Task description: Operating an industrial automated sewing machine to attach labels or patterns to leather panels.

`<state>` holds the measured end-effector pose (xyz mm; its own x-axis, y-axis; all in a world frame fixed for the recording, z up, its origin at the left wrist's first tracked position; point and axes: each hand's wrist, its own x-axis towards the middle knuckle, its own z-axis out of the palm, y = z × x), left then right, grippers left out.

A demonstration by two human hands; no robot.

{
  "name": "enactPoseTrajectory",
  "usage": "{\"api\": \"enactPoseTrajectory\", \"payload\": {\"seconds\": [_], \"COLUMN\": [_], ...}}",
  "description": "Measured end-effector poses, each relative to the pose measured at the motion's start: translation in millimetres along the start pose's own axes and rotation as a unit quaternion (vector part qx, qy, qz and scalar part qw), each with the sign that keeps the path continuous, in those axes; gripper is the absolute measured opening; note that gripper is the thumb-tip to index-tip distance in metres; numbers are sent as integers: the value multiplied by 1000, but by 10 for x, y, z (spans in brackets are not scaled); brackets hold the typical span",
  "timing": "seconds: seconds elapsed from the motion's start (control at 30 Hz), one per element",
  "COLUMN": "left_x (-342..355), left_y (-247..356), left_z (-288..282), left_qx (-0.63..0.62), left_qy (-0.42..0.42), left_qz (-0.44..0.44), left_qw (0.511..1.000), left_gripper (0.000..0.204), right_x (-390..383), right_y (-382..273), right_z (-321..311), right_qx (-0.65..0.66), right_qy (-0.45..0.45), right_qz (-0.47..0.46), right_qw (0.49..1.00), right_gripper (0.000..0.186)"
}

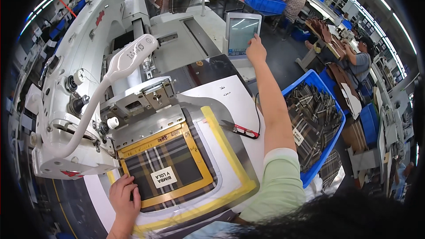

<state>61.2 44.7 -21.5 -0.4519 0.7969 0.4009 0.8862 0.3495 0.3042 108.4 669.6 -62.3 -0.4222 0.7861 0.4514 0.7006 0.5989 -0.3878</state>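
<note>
My left hand (126, 194) rests open at the left edge of a gold clamping frame (207, 176), fingertips on it. Inside the frame lies dark plaid fabric (186, 177) with a white rectangular label (163, 176). A white industrial sewing machine (71, 102) stands above the frame's left side. My right hand (256, 50) reaches up to a control screen (242, 33), index finger extended at it, other fingers curled and empty. Red-handled snips (245, 130) lie on a white sheet (212, 89) left of my right forearm.
At right a blue bin (305, 181) holds plaid pieces, with more fabric below it. Beyond, a seated co-worker (358, 62) works by brown pieces (327, 31). Another co-worker in a red cap (292, 4) is near a blue bin (261, 3). Benches line the room.
</note>
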Motion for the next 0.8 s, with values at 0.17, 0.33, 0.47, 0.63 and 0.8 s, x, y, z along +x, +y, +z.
{"api": "enactPoseTrajectory", "payload": {"seconds": [0.17, 0.33, 0.47, 0.63, 0.8], "left_x": [-36, 121, 35, -100, -50], "left_y": [-17, 3, -34, -27, -38], "left_z": [-55, -33, -43, -61, 5], "left_qx": [33, 30, 32, 11, 7], "left_qy": [11, -4, -3, -19, -26], "left_qz": [-12, 29, 34, 58, 82], "left_qw": [999, 999, 999, 998, 996], "left_gripper": [11, 13, 11, 12, 13], "right_x": [143, 304, 400, 520, 636], "right_y": [-61, 378, 460, 608, 914], "right_z": [232, 130, 182, 311, 216], "right_qx": [-26, -53, -55, -59, -61], "right_qy": [-4, -1, -19, -38, -25], "right_qz": [-31, -74, -84, -96, -97], "right_qw": [999, 996, 995, 993, 993], "right_gripper": [17, 21, 22, 26, 27]}}
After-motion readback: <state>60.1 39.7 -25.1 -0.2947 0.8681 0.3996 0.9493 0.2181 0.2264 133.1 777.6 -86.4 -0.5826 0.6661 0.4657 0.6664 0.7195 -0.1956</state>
